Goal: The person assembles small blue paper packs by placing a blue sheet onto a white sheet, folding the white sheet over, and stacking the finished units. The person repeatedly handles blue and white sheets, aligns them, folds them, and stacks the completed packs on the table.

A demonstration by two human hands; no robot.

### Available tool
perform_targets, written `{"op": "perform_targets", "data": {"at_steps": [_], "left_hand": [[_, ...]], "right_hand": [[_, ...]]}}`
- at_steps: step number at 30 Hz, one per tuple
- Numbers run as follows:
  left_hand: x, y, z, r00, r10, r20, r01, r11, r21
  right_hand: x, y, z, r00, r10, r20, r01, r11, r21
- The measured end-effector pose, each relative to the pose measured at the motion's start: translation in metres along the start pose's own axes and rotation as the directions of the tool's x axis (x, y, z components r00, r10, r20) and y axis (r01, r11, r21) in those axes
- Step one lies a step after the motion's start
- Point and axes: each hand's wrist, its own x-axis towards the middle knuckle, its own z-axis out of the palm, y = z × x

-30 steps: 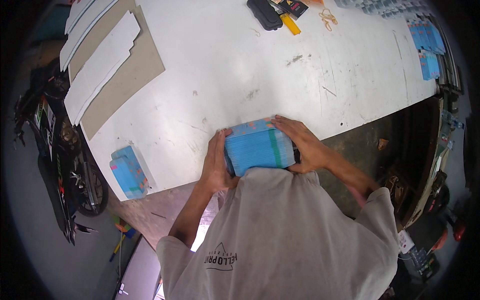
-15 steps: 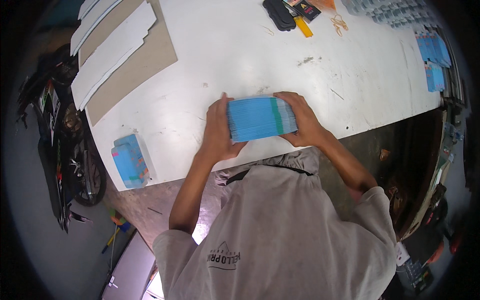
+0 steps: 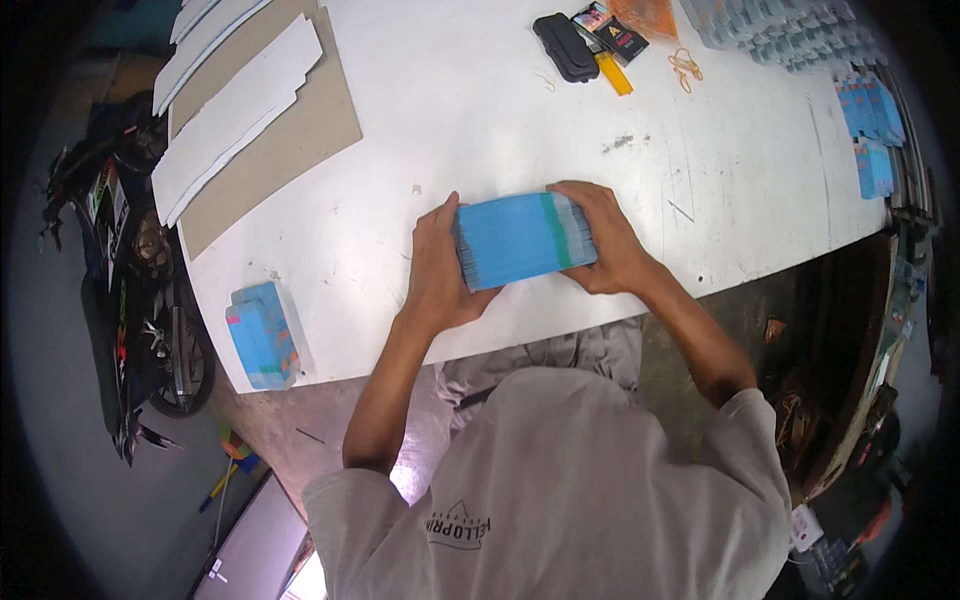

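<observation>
Between my palms is a thick stack of blue cards [image 3: 510,240], with a green band across its right part. My left hand [image 3: 440,262] presses the stack's left end, thumb along the near edge. Gripping the right end is my right hand [image 3: 610,240], its fingers over the far corner and its thumb near the front. The stack is over the white table [image 3: 400,240], close to the front edge; whether it rests on the surface I cannot tell. Off to the left, a smaller pile of blue cards [image 3: 262,335] sits at the table's front left corner.
Grey board with white sheets [image 3: 245,110] covers the far left. A black case [image 3: 566,47], a yellow lighter [image 3: 614,74] and rubber bands [image 3: 686,70] lie at the back. Clear plastic pieces [image 3: 770,35] and blue card piles [image 3: 868,110] stand far right. A motorcycle [image 3: 140,290] is beyond the left edge.
Both hands keep hold of the card stack. Its layered edges, distinct before, now look smoother or blurred. The whole view has shifted slightly.
</observation>
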Motion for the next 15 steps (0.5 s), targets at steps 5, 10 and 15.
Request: {"op": "perform_targets", "data": {"at_steps": [5, 10, 15], "left_hand": [[0.021, 0.034, -0.023, 0.996, -0.017, 0.085, -0.004, 0.969, 0.246], [0.032, 0.049, -0.014, 0.988, -0.062, 0.140, 0.009, 0.936, 0.352], [0.044, 0.049, -0.014, 0.972, -0.037, 0.233, -0.055, 0.923, 0.380]], "right_hand": [[0.006, -0.009, -0.008, 0.997, 0.042, 0.070, -0.035, 0.994, -0.105], [0.030, -0.049, -0.011, 0.978, 0.121, 0.171, -0.046, 0.919, -0.391], [0.034, -0.054, -0.001, 0.988, 0.029, 0.152, 0.054, 0.857, -0.512]]}}
